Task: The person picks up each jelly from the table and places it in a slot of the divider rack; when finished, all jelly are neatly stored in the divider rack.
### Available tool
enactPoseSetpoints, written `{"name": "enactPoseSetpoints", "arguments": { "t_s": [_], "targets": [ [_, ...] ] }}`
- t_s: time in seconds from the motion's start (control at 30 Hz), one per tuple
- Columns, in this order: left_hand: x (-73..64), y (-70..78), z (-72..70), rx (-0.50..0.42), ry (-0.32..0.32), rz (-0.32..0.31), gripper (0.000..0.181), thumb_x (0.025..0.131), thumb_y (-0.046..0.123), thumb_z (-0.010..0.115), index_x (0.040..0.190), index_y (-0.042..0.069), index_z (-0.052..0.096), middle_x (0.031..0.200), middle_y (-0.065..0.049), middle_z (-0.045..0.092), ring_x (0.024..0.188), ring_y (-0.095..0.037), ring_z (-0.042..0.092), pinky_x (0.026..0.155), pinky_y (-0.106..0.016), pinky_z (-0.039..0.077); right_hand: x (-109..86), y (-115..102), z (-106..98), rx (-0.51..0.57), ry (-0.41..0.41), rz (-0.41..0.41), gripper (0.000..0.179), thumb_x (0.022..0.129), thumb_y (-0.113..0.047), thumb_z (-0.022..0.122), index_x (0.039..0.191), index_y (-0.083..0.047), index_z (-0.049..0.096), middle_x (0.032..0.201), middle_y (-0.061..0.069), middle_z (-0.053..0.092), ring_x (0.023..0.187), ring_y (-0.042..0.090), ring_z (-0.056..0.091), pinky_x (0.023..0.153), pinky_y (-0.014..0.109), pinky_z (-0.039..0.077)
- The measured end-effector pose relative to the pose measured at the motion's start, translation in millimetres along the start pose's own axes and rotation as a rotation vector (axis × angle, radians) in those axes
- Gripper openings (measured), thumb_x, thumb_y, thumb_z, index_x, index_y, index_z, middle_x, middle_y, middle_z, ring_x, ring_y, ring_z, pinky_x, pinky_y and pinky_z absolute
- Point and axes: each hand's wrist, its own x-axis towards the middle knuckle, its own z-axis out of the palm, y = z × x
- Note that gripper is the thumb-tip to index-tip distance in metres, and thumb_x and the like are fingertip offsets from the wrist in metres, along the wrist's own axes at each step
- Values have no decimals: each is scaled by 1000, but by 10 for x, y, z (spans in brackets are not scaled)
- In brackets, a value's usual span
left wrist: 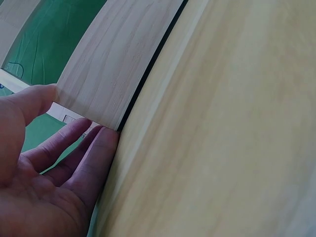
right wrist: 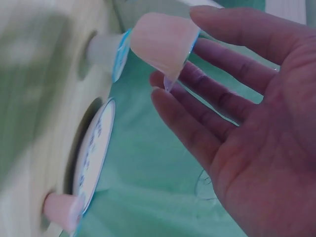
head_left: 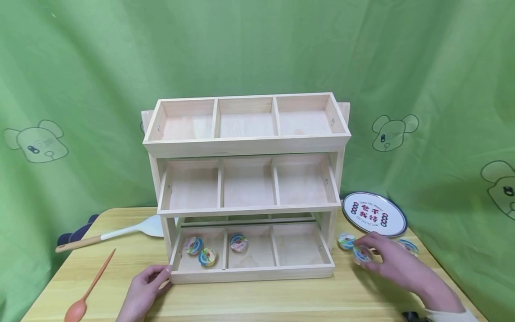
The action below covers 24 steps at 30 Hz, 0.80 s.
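Observation:
A three-tier wooden rack stands mid-table, each tier split into three compartments. My left hand holds the left front corner of its bottom tray, thumb at the upper edge, fingertips at the end. Right of the rack, my right hand pinches a small jelly cup between thumb and fingers. Another jelly cup stands beside it, and a third cup sits partly behind the hand. Two cups lie in the bottom tray's left compartment, one cup in its middle one.
An oval white plate with a dark rim lies at the back right. On the left are a white spatula with a wooden handle and an orange spoon. A green curtain hangs behind and beside the table.

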Motion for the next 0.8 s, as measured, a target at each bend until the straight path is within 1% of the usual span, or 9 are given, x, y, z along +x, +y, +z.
{"name": "enactPoseSetpoints", "arguments": {
  "t_s": [0.07, 0.17, 0.33, 0.4, 0.5, 0.7, 0.8],
  "targets": [
    [-3, 3, 0, 1, 0, -1, 32, 96, 10, 64, 114, -15, 59, 113, -22, 55, 97, -18, 59, 89, -30, 58, -5, -77, -8, -8, 0, -15, 40, 79, -18, 81, 115, -12, 68, 112, 1, 64, 98, 25, 61, 86, 52, 56],
    [-8, 4, -3, 5, -8, 8, 34, 96, 11, 65, 115, -17, 58, 114, -23, 55, 97, -18, 59, 89, -31, 58, -1, -169, -9, -15, 11, -72, 38, 79, -19, 82, 114, -16, 68, 111, -6, 63, 97, 17, 60, 84, 45, 57],
    [-3, -1, -6, 16, -3, -3, 34, 96, 11, 64, 116, -16, 58, 115, -22, 56, 98, -17, 59, 89, -30, 58, 32, -277, 20, -2, 47, -207, 39, 78, -19, 83, 114, -15, 69, 113, -7, 63, 98, 12, 59, 84, 37, 58],
    [0, -6, -9, 18, -1, -9, 35, 96, 12, 64, 116, -16, 58, 115, -22, 56, 98, -18, 59, 89, -30, 58, 54, -310, 29, 9, 47, -240, 40, 78, -18, 83, 115, -14, 69, 113, -8, 62, 98, 11, 59, 84, 35, 58],
    [5, -17, -11, 22, -4, -9, 36, 96, 14, 65, 115, -16, 59, 115, -21, 56, 99, -18, 59, 89, -30, 58, 81, -359, 27, 30, 26, -244, 40, 78, -18, 83, 115, -13, 68, 113, -9, 61, 97, 10, 59, 84, 34, 58],
    [6, -17, -9, 21, -6, -11, 36, 96, 14, 66, 115, -15, 59, 115, -21, 56, 100, -19, 59, 89, -30, 58, 130, -472, 9, 54, -24, -210, 38, 81, -18, 80, 117, -14, 67, 115, -10, 61, 100, 11, 59, 87, 37, 57],
    [10, -16, -10, 23, -5, -10, 36, 96, 14, 65, 115, -15, 59, 116, -21, 55, 100, -19, 59, 89, -30, 58, 163, -520, 21, 62, -35, -213, 39, 81, -16, 80, 118, -14, 67, 116, -10, 61, 100, 11, 59, 87, 38, 58]
  ]
}}
